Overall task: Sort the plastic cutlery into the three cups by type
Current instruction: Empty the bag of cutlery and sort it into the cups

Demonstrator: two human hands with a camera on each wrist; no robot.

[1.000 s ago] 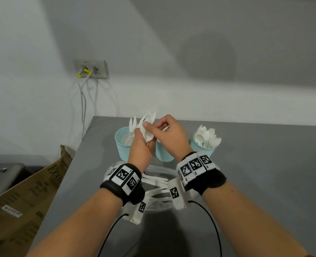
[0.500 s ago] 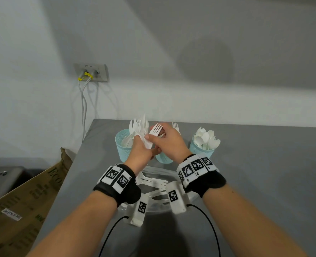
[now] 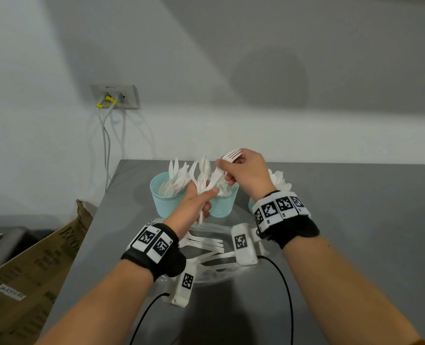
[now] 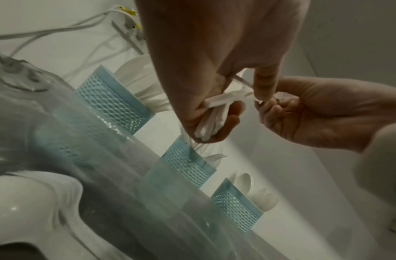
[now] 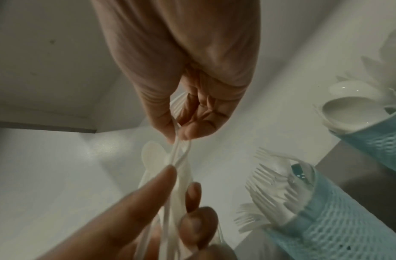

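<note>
On the grey worktop (image 3: 356, 220) three pale-blue perforated plastic cups are standing in a row. The left cup (image 3: 165, 199) is holding white plastic pieces that look like knives, the middle cup (image 3: 222, 204) is holding white forks, as the right wrist view shows, and the right cup (image 4: 235, 210), largely hidden behind the right wrist in the head view, is holding white spoons. All three are already carrying a good share, so the sorting appears well advanced but not finished. Nearer the person, a clear shallow plastic tray (image 3: 216, 275) is still holding several loose white cutlery pieces (image 3: 206, 245), which remain to be sorted, as does the handful in the left hand.

The left hand (image 3: 194, 207) is gripping a mixed bundle of white plastic cutlery (image 3: 202, 178) by the handles, fingers and thumb curled round them, heads fanning upward above the left and middle cups. The right hand (image 3: 246, 174) is pinching a single white plastic fork (image 3: 227, 159) between thumb and fingertips, its tines pointing up and to the right, its handle reaching down to the bundle; whether it is fully free of the bundle cannot be told. The fork is being held in the air just above the middle cup, which is judged to be its destination.
</note>
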